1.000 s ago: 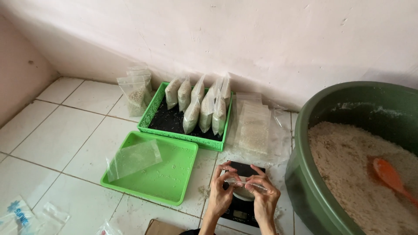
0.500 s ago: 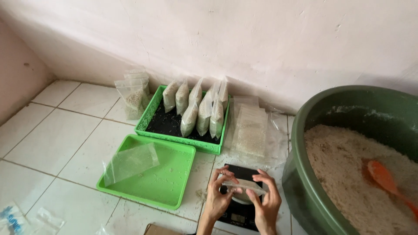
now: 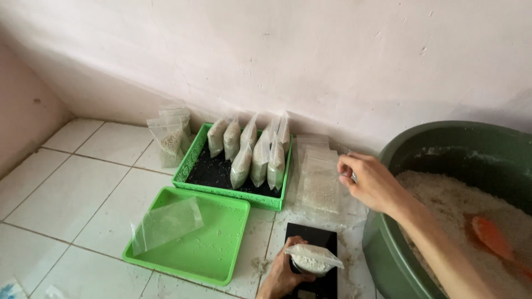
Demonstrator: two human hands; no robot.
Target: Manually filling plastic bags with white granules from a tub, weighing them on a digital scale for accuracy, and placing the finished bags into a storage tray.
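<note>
Your left hand pinches the filled bag lower center; right hand pinches empty bags. One-handed, rice could spill.

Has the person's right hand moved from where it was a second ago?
Yes. The right hand left the filled bag over the black scale and reached up toward the stack of empty bags.

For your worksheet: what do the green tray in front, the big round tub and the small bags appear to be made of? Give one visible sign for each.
Front green tray: likely moulded plastic, one even bright colour, rounded rim.
Round tub: probably plastic too, dull dark green with a thick smooth rim.
Small bags: thin clear plastic film; white grains show through, as in the bag in the left hand.
</note>
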